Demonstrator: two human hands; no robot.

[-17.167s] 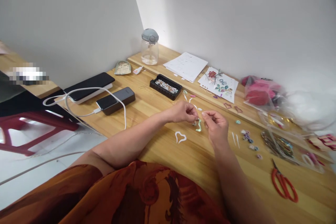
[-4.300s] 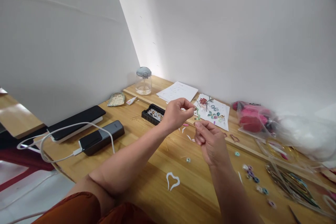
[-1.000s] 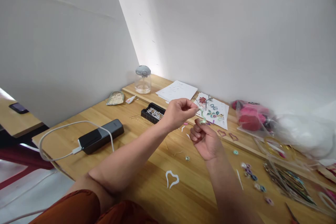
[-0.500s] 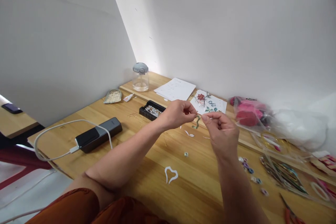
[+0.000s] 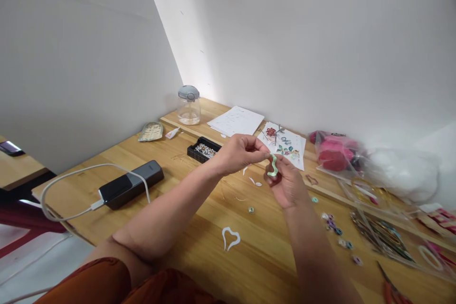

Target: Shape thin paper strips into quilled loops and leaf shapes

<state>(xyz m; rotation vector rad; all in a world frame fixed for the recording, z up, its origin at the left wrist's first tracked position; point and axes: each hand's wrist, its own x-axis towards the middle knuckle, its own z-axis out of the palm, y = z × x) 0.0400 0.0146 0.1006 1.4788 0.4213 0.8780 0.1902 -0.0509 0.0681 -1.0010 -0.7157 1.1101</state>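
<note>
A small, pale green wavy piece (image 5: 274, 166), perhaps thread-wrapped, hangs between my two hands above the table. My left hand (image 5: 238, 154) pinches its upper end with thumb and forefinger. Curled behind and beside it, my right hand (image 5: 287, 183) has its fingers closed at the same end, its fingertips partly hidden. On the wood below lie a white paper heart outline (image 5: 231, 238), a small spool (image 5: 251, 210) and thin white paper cut-outs (image 5: 255, 182). Just beyond my left wrist sits a black tray (image 5: 203, 148) of beads.
A power bank (image 5: 130, 185) with a white cable lies left. Farther back are a lidded jar (image 5: 189, 105), paper sheets (image 5: 235, 121) and flower-like pieces on paper (image 5: 283, 141). Right are thread spools (image 5: 331, 222), plastic bags (image 5: 402, 173) and orange-handled pliers (image 5: 392, 289).
My right hand has turned and drawn in closer to my left hand. The green wavy piece now faces me in front of my right fingers.
</note>
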